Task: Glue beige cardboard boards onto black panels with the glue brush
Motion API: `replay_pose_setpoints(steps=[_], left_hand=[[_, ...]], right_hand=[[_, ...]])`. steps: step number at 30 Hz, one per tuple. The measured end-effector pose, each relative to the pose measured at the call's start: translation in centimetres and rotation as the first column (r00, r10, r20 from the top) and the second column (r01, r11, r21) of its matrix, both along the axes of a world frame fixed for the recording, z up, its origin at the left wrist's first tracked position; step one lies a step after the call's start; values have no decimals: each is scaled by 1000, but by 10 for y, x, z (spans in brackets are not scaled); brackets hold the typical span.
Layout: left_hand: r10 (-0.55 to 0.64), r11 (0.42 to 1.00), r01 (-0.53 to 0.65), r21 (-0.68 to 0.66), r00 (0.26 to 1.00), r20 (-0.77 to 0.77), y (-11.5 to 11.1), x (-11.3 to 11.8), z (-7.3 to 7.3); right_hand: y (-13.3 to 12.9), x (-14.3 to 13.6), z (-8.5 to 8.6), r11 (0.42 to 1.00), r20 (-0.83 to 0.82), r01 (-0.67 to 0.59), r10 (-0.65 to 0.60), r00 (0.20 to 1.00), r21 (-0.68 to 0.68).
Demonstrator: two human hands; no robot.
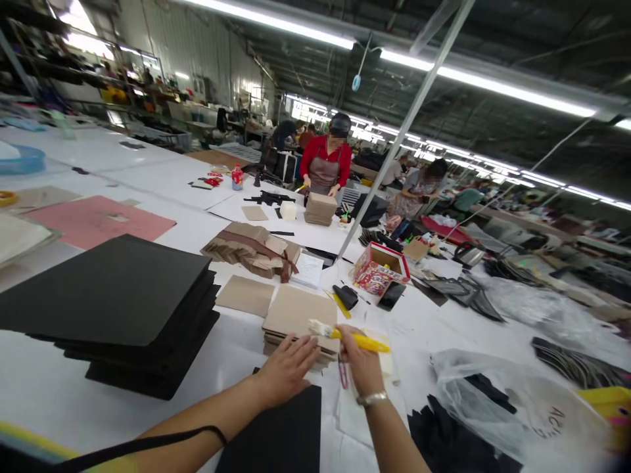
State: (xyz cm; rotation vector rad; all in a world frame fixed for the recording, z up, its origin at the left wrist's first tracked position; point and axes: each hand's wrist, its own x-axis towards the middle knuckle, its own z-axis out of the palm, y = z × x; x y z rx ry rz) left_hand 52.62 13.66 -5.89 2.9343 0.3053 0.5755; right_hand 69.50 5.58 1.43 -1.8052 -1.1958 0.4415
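Observation:
My right hand (362, 361) grips a paintbrush (367, 341) by its yellow handle. Whitish bristles of this brush point left over a stack of beige cardboard sheets (296, 305). My left hand (288, 371) lies with fingers stretched out on the near edge of that stack, holding nothing. Beneath my left forearm is a black sheet (280, 433) on the table. A single beige sheet (245, 293) lies just left of the stack. Under and beside my right hand are some whitish papers (355, 414), partly hidden by the wrist.
A tall stack of black sheets (108, 289) stands at left. Beyond are fanned beige pieces (246, 249) and a red patterned box (379, 269). A metal pole (394, 148) rises behind. Plastic bags (513, 394) lie right. A co-worker in red (328, 164) stands across the table.

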Motion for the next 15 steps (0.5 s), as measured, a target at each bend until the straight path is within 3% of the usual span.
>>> replay_pose_setpoints(steps=[3, 5, 9, 15], left_hand=[[38, 993, -59, -104, 980, -194, 10, 28, -17], [48, 984, -88, -155, 968, -246, 15, 33, -30], [28, 976, -77, -204, 972, -234, 17, 32, -41], [1, 967, -67, -248, 966, -258, 18, 31, -30]], right_hand=[[81, -17, -13, 994, -108, -90, 83, 991, -64], [114, -22, -29, 979, -167, -166, 145, 975, -117], [155, -7, -51, 959, -191, -215, 179, 965, -187], [194, 29, -64, 987, -130, 14, -35, 991, -161]])
